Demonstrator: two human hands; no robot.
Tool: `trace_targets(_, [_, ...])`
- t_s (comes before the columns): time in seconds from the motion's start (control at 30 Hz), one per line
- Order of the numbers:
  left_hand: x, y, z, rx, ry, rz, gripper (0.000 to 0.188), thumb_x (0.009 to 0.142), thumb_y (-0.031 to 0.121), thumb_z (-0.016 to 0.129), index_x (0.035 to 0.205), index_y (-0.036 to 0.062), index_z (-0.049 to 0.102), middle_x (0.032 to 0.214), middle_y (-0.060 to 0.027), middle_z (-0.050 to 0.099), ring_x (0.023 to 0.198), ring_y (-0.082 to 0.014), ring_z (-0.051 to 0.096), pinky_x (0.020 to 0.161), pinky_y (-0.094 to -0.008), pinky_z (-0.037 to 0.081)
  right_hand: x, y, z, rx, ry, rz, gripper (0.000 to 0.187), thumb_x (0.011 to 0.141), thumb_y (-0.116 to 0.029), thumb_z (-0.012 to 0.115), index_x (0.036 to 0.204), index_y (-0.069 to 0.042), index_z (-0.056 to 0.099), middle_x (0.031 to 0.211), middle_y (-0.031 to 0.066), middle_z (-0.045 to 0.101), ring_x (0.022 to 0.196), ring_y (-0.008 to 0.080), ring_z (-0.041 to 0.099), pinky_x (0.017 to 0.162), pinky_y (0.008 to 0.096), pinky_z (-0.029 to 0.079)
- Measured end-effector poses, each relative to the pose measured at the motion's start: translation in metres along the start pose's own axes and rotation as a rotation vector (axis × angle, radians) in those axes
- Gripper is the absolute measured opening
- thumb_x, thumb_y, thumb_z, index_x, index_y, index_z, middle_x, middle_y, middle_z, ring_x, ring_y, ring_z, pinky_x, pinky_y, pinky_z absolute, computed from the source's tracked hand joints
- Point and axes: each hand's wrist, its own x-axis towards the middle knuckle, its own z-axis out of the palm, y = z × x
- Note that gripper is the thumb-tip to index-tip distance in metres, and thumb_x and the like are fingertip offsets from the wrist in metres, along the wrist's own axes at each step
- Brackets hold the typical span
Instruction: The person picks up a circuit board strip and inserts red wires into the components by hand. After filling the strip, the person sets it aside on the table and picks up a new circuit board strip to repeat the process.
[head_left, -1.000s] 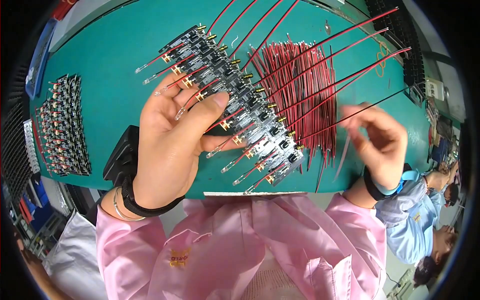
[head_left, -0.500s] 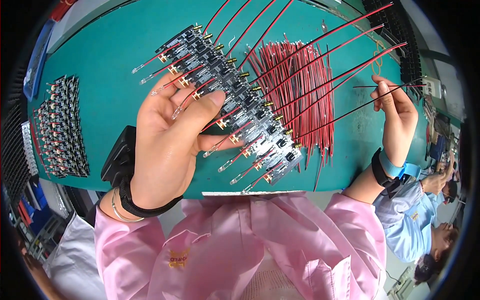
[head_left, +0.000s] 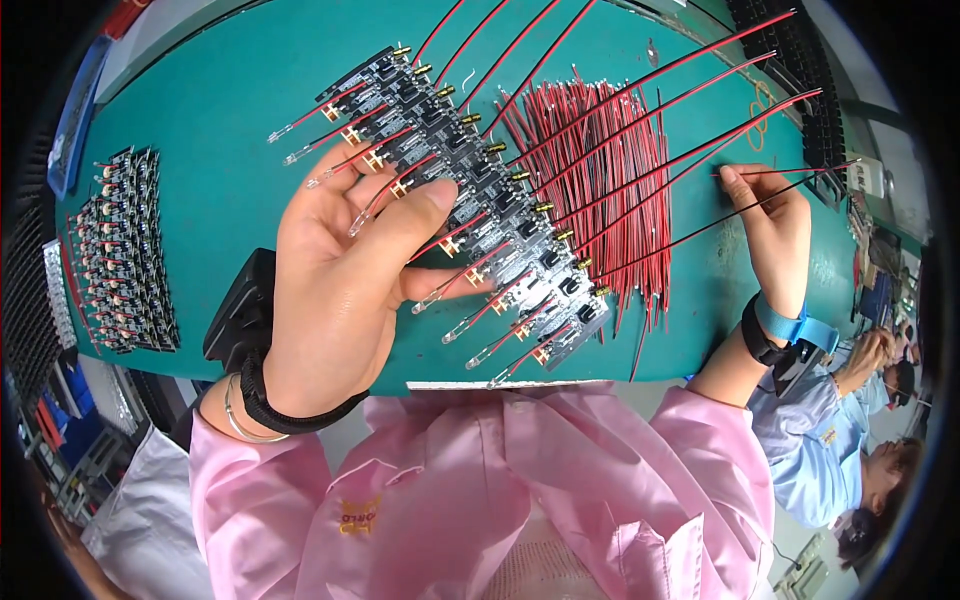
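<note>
My left hand [head_left: 345, 275] grips a long black strip of joined circuit boards [head_left: 485, 180], thumb on top and fingers beneath, tilted above the table. Clear LEDs on short red leads stick out along its near-left edge. Gold-coloured spring contacts line the other edge, where several long red-and-black wires [head_left: 645, 82] fan out to the upper right. Off to the right, my right hand [head_left: 778, 225] pinches a loose red-and-black wire [head_left: 820, 169] between thumb and index finger, apart from the boards. Between the hands lies a thick pile of cut red-and-black wires [head_left: 600, 190].
A green mat [head_left: 250, 80] covers the table. Stacked circuit boards [head_left: 120, 255] stand at the left, and a black object [head_left: 238, 310] is beside my left wrist. Tan rubber bands [head_left: 760, 115] lie at the far right. A co-worker in a blue sleeve [head_left: 795, 425] sits at the right.
My right hand has shifted a little left and down, its grip now nearer the wire's left end. The board strip has moved only slightly to the right in my left hand.
</note>
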Motion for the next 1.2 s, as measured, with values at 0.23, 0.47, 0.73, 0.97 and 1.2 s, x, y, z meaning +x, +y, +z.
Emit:
trace_targets(0.23, [0.001, 0.001, -0.004, 0.002, 0.026, 0.021, 0.026, 0.083, 0.004, 0.044, 0.108, -0.0009, 0.04, 0.095, -0.0115, 0.055, 0.08, -0.0191, 0.06, 0.057, -0.0314, 0.055, -0.039, -0.055, 0.025, 0.381, -0.128, -0.047, 0.011, 0.076, -0.005, 0.06, 0.081, 0.005, 0.059, 0.076, 0.0048, 0.059, 0.068, 0.0078, 0.052, 0.064, 0.0195, 0.041])
trace_targets(0.47, [0.001, 0.002, -0.006, 0.005, 0.018, 0.033, 0.026, 0.083, 0.004, 0.043, 0.108, -0.0015, 0.04, 0.095, -0.0118, 0.056, 0.08, -0.0203, 0.06, 0.062, -0.0343, 0.054, -0.052, -0.067, 0.043, 0.447, -0.342, -0.304, 0.008, 0.069, 0.006, 0.062, 0.077, 0.004, 0.06, 0.07, 0.0077, 0.058, 0.06, 0.0114, 0.051, 0.057, 0.022, 0.039])
trace_targets(0.73, [0.002, 0.002, -0.005, 0.024, 0.002, 0.015, 0.026, 0.083, 0.005, 0.043, 0.108, -0.0019, 0.04, 0.096, -0.0124, 0.056, 0.081, -0.0209, 0.059, 0.064, -0.0359, 0.053, -0.054, -0.071, 0.043, 0.342, -0.406, -0.27, 0.009, 0.066, 0.004, 0.061, 0.074, 0.006, 0.057, 0.074, 0.0125, 0.058, 0.067, 0.0181, 0.052, 0.061, 0.0261, 0.039])
trace_targets(0.97, [0.001, 0.001, -0.004, 0.048, 0.025, 0.027, 0.026, 0.083, 0.005, 0.043, 0.109, -0.002, 0.04, 0.096, -0.0127, 0.056, 0.081, -0.021, 0.06, 0.064, -0.0363, 0.054, -0.052, -0.07, 0.046, 0.289, -0.328, -0.463, 0.009, 0.064, 0.003, 0.065, 0.071, 0.003, 0.059, 0.062, 0.0066, 0.056, 0.054, 0.0143, 0.047, 0.052, 0.0255, 0.037])
trace_targets(1.2, [0.002, 0.0, -0.005, 0.046, 0.014, 0.029, 0.027, 0.083, 0.004, 0.043, 0.109, -0.0024, 0.039, 0.096, -0.0126, 0.055, 0.081, -0.0207, 0.06, 0.063, -0.0358, 0.054, -0.052, -0.069, 0.049, 0.298, -0.297, -0.474, 0.009, 0.064, 0.003, 0.065, 0.07, 0.002, 0.058, 0.062, 0.0061, 0.055, 0.054, 0.0141, 0.047, 0.051, 0.0257, 0.036])
